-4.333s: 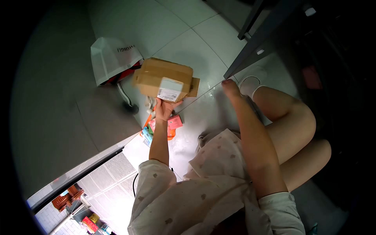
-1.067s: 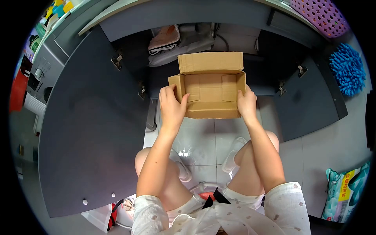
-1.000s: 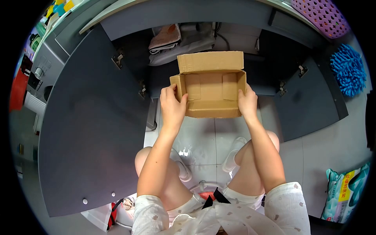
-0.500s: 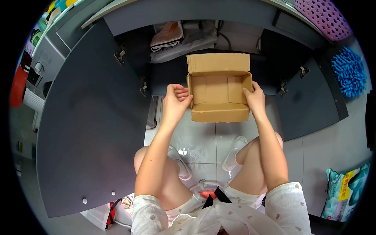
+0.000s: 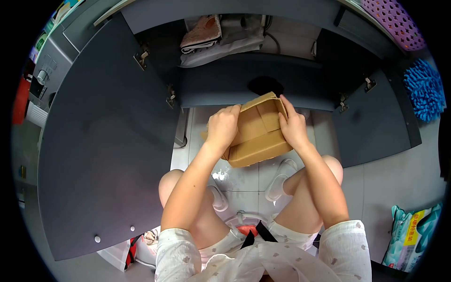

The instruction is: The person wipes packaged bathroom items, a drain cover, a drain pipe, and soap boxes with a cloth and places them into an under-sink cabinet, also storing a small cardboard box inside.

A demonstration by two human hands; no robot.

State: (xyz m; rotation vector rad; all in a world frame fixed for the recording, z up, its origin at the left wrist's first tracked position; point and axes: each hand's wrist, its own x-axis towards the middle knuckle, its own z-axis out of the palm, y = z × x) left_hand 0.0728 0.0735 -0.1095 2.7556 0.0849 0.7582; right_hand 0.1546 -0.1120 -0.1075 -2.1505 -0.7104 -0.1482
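Note:
An open cardboard box (image 5: 260, 146) hangs tilted over the floor between the two cabinet doors, its inside facing me and bare where it shows. My left hand (image 5: 224, 126) grips its left edge, with the fingers folded over the rim and partly hidden. On the other side my right hand (image 5: 293, 127) holds the right wall, thumb on the inside and fingers behind. Beyond the box lies the dark cabinet floor (image 5: 211, 87), with a round black opening (image 5: 266, 86) in it.
Folded cloth (image 5: 202, 35) and grey plastic (image 5: 225, 49) lie inside the cabinet. A large door (image 5: 108, 150) stands open at left, a smaller one (image 5: 371, 127) at right. Also at right are a blue fluffy mop head (image 5: 424, 90), a purple basket (image 5: 394, 21) and a teal package (image 5: 411, 237).
The box has come lower and nearer and has turned to a slant. Its raised back flap no longer shows upright. My left hand has moved from beside the box onto its upper left edge.

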